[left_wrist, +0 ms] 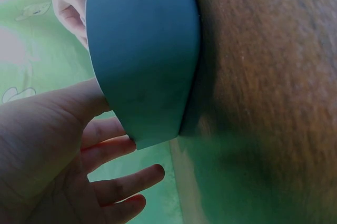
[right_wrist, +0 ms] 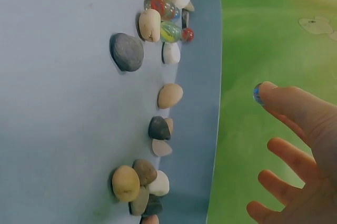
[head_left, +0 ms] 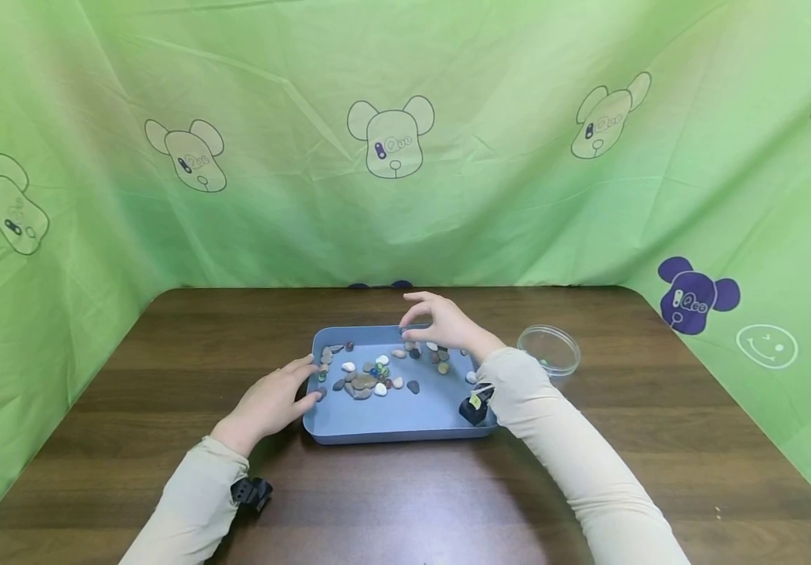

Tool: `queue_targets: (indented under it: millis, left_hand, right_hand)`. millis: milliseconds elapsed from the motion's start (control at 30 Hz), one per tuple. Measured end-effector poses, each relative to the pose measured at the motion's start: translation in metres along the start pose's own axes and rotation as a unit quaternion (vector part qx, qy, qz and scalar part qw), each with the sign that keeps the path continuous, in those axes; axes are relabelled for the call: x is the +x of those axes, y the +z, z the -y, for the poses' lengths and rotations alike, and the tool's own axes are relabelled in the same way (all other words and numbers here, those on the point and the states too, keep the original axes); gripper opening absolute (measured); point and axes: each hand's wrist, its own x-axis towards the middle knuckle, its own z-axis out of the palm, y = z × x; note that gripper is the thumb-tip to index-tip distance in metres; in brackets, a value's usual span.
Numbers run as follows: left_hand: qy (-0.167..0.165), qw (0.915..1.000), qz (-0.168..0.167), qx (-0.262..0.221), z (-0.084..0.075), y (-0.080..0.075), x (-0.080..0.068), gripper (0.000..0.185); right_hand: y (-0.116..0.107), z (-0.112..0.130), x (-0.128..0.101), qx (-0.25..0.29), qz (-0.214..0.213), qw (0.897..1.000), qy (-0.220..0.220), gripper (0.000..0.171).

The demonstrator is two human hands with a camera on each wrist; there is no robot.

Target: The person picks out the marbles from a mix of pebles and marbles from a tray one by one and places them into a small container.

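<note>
Marble [right_wrist: 257, 93], small, blue and glassy, sits pinched at the fingertips of my right hand [right_wrist: 295, 155] in the right wrist view; only a sliver of it shows past the fingertip, so I cannot read its pattern. Below it lies the blue tray [right_wrist: 52, 103] with pebbles [right_wrist: 126, 51] strung along its far wall, and among them three more glass marbles [right_wrist: 164, 8], one red-swirled, one greenish, one small and red. The lower pebble heap is cut off at the frame's edge.

From the head view, I see the right hand [head_left: 441, 322] raised over the far edge of the tray [head_left: 405, 420], thumb and forefinger closed together; the marble itself is too small to make out here. My left hand [head_left: 271, 402] lies flat on the wooden table [head_left: 130, 377], fingers straight against the tray's left wall, gripping nothing. A clear plastic dish [head_left: 549, 349] stands just right of the tray, near the right forearm. The green backdrop [head_left: 518, 157] carries bear figures with small lettering I cannot read for certain, and cut-off dark letters at the right edge.

The left wrist view shows only the tray's outer wall [left_wrist: 142, 50], the left hand's fingers [left_wrist: 126, 182] spread loosely beside it, and blurred table [left_wrist: 263, 76]; the tray's contents are hidden.
</note>
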Motion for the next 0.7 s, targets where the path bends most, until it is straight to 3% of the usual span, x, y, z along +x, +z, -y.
queue_targets:
  millis: [700]
  left_hand:
    - [0.007, 1.0, -0.003, 0.002, -0.001, 0.001, 0.001, 0.045]
  right_hand:
    - [-0.012, 0.006, -0.013, -0.005, -0.015, 1.0, -0.012, 0.013]
